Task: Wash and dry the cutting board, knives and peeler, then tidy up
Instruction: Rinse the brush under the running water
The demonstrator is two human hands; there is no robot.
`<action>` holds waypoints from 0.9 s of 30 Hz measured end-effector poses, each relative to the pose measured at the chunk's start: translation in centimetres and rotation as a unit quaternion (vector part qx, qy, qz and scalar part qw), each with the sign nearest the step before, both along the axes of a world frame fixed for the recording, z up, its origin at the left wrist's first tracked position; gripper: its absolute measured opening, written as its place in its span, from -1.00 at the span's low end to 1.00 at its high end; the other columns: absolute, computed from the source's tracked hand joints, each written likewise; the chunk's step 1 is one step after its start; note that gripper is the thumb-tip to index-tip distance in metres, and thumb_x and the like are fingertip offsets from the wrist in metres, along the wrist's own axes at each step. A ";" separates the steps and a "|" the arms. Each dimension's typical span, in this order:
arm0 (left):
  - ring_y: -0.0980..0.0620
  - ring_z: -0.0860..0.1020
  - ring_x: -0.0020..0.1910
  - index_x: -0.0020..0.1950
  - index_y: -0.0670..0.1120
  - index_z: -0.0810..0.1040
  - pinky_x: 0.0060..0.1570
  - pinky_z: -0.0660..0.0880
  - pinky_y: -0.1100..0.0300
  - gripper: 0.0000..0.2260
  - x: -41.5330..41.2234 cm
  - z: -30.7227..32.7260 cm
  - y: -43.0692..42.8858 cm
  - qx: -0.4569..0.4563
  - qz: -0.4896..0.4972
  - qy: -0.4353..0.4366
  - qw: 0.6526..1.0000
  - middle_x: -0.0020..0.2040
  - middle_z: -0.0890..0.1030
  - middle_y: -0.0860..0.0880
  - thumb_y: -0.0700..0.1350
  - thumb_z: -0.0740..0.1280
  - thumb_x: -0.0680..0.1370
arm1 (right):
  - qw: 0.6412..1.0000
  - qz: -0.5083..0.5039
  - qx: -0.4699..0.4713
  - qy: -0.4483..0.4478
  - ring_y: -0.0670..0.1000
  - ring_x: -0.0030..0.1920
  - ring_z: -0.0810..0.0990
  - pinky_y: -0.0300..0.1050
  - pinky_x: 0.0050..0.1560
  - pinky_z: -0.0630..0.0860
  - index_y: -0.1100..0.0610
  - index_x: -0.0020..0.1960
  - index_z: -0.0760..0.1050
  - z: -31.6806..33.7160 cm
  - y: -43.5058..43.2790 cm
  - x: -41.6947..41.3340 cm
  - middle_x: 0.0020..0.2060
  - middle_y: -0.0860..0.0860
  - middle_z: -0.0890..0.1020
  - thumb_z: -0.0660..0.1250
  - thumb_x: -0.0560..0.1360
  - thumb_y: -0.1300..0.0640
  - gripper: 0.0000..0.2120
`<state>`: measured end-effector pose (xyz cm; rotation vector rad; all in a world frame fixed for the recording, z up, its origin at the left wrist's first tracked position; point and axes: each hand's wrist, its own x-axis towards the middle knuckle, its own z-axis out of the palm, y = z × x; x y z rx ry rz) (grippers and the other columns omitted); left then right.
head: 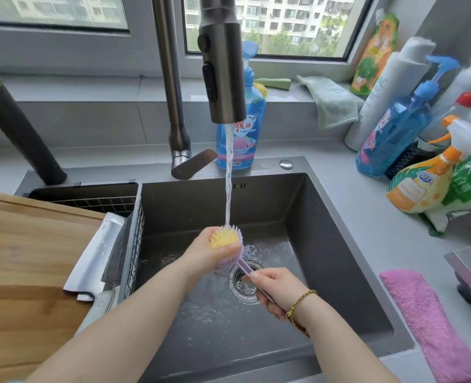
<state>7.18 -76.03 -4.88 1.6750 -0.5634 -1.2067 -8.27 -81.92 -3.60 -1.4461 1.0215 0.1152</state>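
Observation:
A purple dish brush point(238, 257) with yellow bristles is under the running water from the faucet point(223, 78), over the dark sink point(339, 261). My left hand point(204, 255) wraps around the brush head, fingers curled on the bristles. My right hand point(277, 291) grips the brush's purple handle above the drain point(242, 283). The wooden cutting board point(27, 266) lies at the left, partly over the sink's edge. A wide cleaver blade point(96, 258) leans against the wire drain basket point(135, 239) beside the board. I see no peeler.
A blue dish soap bottle point(242, 128) stands behind the faucet. Several spray and cleaner bottles point(422, 161) crowd the right counter. A pink cloth point(430, 324) lies on the counter at the sink's right. A green cloth point(331, 100) hangs off the windowsill.

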 end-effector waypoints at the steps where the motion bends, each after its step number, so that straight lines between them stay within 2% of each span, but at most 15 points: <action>1: 0.05 0.57 -0.13 0.06 -0.02 0.45 -0.24 0.51 0.23 -0.69 -0.1 -0.1 -0.2 0.010 0.022 -0.027 0.999 -0.04 0.57 -0.02 -0.03 0.46 0.40 | 1.000 -0.002 0.002 -0.001 -0.13 -0.69 0.22 -0.36 -0.64 0.17 0.03 -0.08 0.51 -0.1 0.1 0.1 -0.51 -0.02 0.40 0.12 0.60 0.09 -0.79; 3: 0.04 0.56 -0.18 0.06 -0.09 0.48 -0.34 0.52 0.26 -0.76 -0.2 -0.1 -0.7 0.028 0.074 -0.053 0.995 -0.08 0.57 -0.04 -0.05 0.41 0.46 | 1.000 -0.009 0.007 -0.003 -0.13 -0.70 0.21 -0.37 -0.64 0.16 0.03 -0.09 0.51 -0.3 0.3 0.4 -0.52 -0.02 0.40 0.12 0.60 0.08 -0.79; 5: 0.04 0.55 -0.26 -0.02 -0.13 0.52 -0.44 0.53 0.31 -0.88 -0.1 0.2 -0.8 0.027 0.107 -0.013 0.994 -0.15 0.57 -0.09 -0.09 0.34 0.52 | 1.000 -0.011 0.008 -0.005 -0.14 -0.71 0.22 -0.36 -0.64 0.16 0.05 -0.07 0.51 -0.3 0.3 0.5 -0.52 -0.01 0.40 0.11 0.60 0.09 -0.79; 6: 0.01 0.57 -0.25 -0.01 -0.17 0.54 -0.40 0.55 0.29 -0.85 0.1 0.1 -0.8 0.028 0.113 0.016 0.993 -0.16 0.59 -0.11 -0.09 0.29 0.55 | 1.000 -0.006 0.009 -0.003 -0.14 -0.71 0.22 -0.36 -0.65 0.17 0.05 -0.07 0.50 -0.3 0.2 0.4 -0.51 -0.01 0.41 0.11 0.60 0.09 -0.80; 8: -0.10 0.61 -0.07 0.07 -0.22 0.56 -0.06 0.60 0.09 -0.71 0.8 0.0 -0.5 0.061 0.111 0.040 0.991 -0.04 0.62 -0.18 -0.03 0.19 0.60 | 1.000 0.012 0.008 0.007 -0.14 -0.71 0.24 -0.35 -0.66 0.20 0.05 -0.06 0.49 -0.1 0.1 0.4 -0.48 0.00 0.43 0.11 0.60 0.10 -0.80; 9: -0.13 0.59 0.05 0.08 -0.19 0.56 0.11 0.53 0.01 -0.69 1.1 0.0 0.0 0.085 0.102 0.009 0.991 0.06 0.61 -0.19 -0.02 0.13 0.62 | 1.000 0.023 0.002 0.015 -0.15 -0.71 0.24 -0.35 -0.65 0.21 0.05 -0.08 0.49 -0.1 -0.1 0.3 -0.46 0.00 0.44 0.11 0.60 0.10 -0.81; 11: -0.07 0.48 0.24 0.21 -0.14 0.54 0.30 0.36 0.09 -0.67 2.1 -0.2 1.4 0.102 0.070 -0.142 0.982 0.23 0.55 -0.12 -0.06 0.06 0.64 | 0.998 0.036 -0.025 0.037 -0.15 -0.71 0.24 -0.36 -0.64 0.21 0.04 -0.15 0.50 0.1 -0.3 0.2 -0.46 -0.01 0.46 0.12 0.59 0.10 -0.78; 12: -0.04 0.41 0.31 0.28 -0.14 0.50 0.32 0.28 0.15 -0.67 2.5 -0.3 2.4 0.092 0.054 -0.240 0.965 0.30 0.50 -0.08 -0.09 0.07 0.64 | 0.998 0.037 -0.040 0.044 -0.15 -0.70 0.24 -0.37 -0.63 0.21 0.02 -0.20 0.49 0.1 -0.4 0.2 -0.46 -0.01 0.46 0.12 0.59 0.10 -0.75; 14: -0.01 0.26 0.43 0.36 -0.12 0.41 0.38 0.15 0.16 -0.67 3.3 -0.6 5.0 0.081 0.027 -0.416 0.905 0.41 0.38 -0.07 -0.12 0.10 0.63 | 0.998 0.026 -0.048 0.035 -0.14 -0.70 0.23 -0.37 -0.63 0.18 0.02 -0.29 0.46 0.3 -0.4 0.2 -0.48 -0.01 0.44 0.13 0.59 0.10 -0.70; 16: 0.01 0.08 0.50 0.45 -0.08 0.27 0.44 0.01 0.16 -0.62 3.7 -0.9 6.7 0.120 -0.009 -0.502 0.856 0.50 0.19 -0.04 -0.09 0.10 0.62 | 0.999 -0.009 -0.046 0.012 -0.13 -0.70 0.21 -0.37 -0.64 0.15 0.06 -0.31 0.44 0.5 -0.5 0.5 -0.49 0.02 0.43 0.15 0.58 0.11 -0.70; 18: 0.03 -0.07 0.52 0.51 -0.04 0.10 0.45 -0.11 0.16 -0.55 3.6 -0.9 7.4 0.172 -0.051 -0.546 0.818 0.54 0.02 -0.01 -0.03 0.06 0.63 | 0.998 -0.041 -0.050 0.010 -0.14 -0.71 0.21 -0.37 -0.65 0.14 0.09 -0.28 0.45 0.5 -0.7 0.7 -0.49 0.03 0.42 0.16 0.58 0.12 -0.73; 20: 0.02 -0.14 0.52 0.53 -0.03 -0.02 0.45 -0.17 0.17 -0.52 3.6 -0.4 7.8 0.197 -0.069 -0.568 0.796 0.54 -0.08 -0.01 0.01 0.02 0.63 | 0.998 -0.016 -0.051 0.043 -0.14 -0.70 0.23 -0.36 -0.64 0.16 0.09 -0.24 0.48 0.5 -0.9 0.7 -0.48 0.02 0.44 0.17 0.57 0.10 -0.76; 23: 0.03 -0.17 0.52 0.53 -0.07 -0.08 0.45 -0.16 0.18 -0.51 3.9 -0.5 8.9 0.222 -0.072 -0.555 0.799 0.54 -0.12 -0.02 0.00 0.00 0.64 | 0.996 -0.007 -0.043 0.074 -0.12 -0.68 0.23 -0.36 -0.61 0.16 0.10 -0.21 0.50 0.3 -1.0 0.3 -0.46 0.00 0.46 0.17 0.57 0.11 -0.77; 27: 0.03 -0.17 0.52 0.53 -0.08 -0.07 0.45 -0.13 0.19 -0.51 3.7 -1.0 9.4 0.243 -0.096 -0.562 0.785 0.54 -0.11 -0.02 0.00 -0.01 0.64 | 0.995 -0.028 -0.076 0.063 -0.09 -0.68 0.25 -0.32 -0.57 0.16 0.17 -0.29 0.45 1.3 -1.6 -0.3 -0.45 0.04 0.45 0.12 0.56 0.24 -0.72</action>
